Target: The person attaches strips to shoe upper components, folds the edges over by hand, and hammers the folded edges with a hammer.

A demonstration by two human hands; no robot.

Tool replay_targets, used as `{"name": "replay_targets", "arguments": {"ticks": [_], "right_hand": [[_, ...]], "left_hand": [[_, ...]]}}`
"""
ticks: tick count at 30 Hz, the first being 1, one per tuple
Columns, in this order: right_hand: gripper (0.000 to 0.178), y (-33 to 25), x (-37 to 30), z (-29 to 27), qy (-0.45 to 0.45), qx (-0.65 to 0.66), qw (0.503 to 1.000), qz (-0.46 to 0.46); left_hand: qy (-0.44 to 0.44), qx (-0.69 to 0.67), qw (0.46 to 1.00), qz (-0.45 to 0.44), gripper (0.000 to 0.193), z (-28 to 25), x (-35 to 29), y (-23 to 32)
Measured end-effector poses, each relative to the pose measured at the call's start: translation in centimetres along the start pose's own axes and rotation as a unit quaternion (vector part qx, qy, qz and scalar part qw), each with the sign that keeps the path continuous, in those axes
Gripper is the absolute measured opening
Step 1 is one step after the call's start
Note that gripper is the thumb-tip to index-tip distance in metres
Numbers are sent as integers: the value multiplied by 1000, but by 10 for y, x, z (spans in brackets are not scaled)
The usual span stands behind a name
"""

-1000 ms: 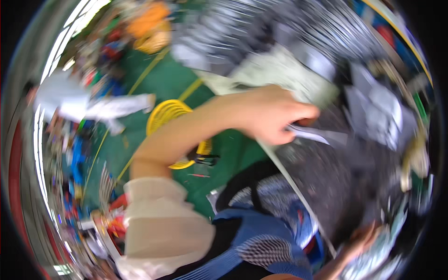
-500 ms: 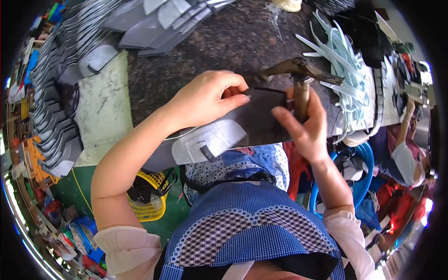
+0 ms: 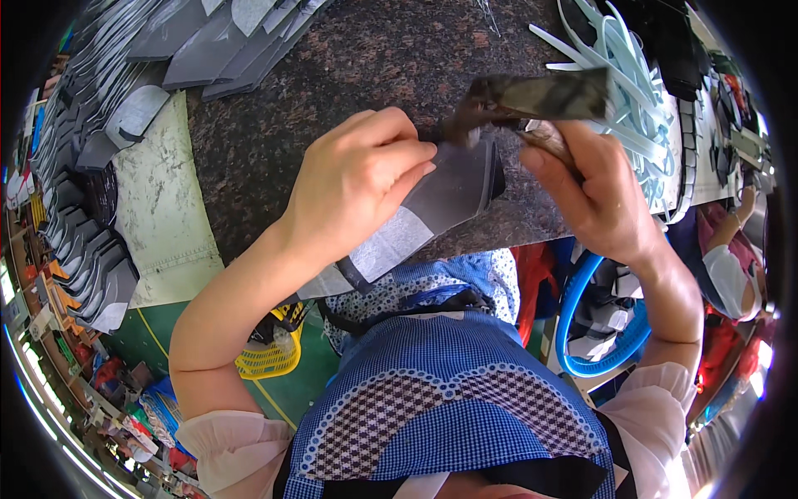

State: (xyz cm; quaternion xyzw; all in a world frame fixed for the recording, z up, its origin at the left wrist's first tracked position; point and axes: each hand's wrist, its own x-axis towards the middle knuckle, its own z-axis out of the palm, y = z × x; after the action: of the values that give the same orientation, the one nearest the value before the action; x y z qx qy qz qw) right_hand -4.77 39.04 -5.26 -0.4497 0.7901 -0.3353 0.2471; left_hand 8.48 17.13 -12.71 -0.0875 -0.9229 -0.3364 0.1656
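My right hand (image 3: 605, 195) is wrapped round the short handle of a hammer (image 3: 544, 96). The hammer's head is blurred and its small end hangs over the far edge of a dark grey flat material piece (image 3: 453, 190). With thumb and fingertips closed, my left hand (image 3: 349, 183) pinches that piece at its far left edge. The piece has a light grey patch on its nearer part and lies over the front edge of a dark speckled stone slab (image 3: 258, 150). My left hand hides part of it.
Overlapping grey pieces (image 3: 191, 41) lie at the far left, with more rows along the left edge. Pale blue strips (image 3: 636, 108) are heaped at the right. Below the table are a yellow basket (image 3: 274, 358) and a blue-rimmed tub (image 3: 573, 316). Another person (image 3: 731, 258) is at the far right.
The hammer has swung left and down to the piece's far edge, its handle now tilted. My right hand has moved right and up; the grey piece has turned, its right end tipping up.
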Motion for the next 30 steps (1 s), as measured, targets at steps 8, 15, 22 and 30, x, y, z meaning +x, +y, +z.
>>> {"name": "replay_targets", "arguments": {"ticks": [8,15,22,30], "right_hand": [[20,25,-5,15,-52,-87,991,-85],[16,33,-10,24,74,-67,990,-97],[13,18,0,21,15,-21,997,-77],[21,15,-3,29,-17,-26,999,-13]], "left_hand": [[-28,37,997,-68,20,-8,-5,3],[-23,-16,997,-71,21,-10,-16,12],[-26,56,997,-49,23,-6,-25,17],[-45,-13,996,-77,26,-27,-41,11]]}}
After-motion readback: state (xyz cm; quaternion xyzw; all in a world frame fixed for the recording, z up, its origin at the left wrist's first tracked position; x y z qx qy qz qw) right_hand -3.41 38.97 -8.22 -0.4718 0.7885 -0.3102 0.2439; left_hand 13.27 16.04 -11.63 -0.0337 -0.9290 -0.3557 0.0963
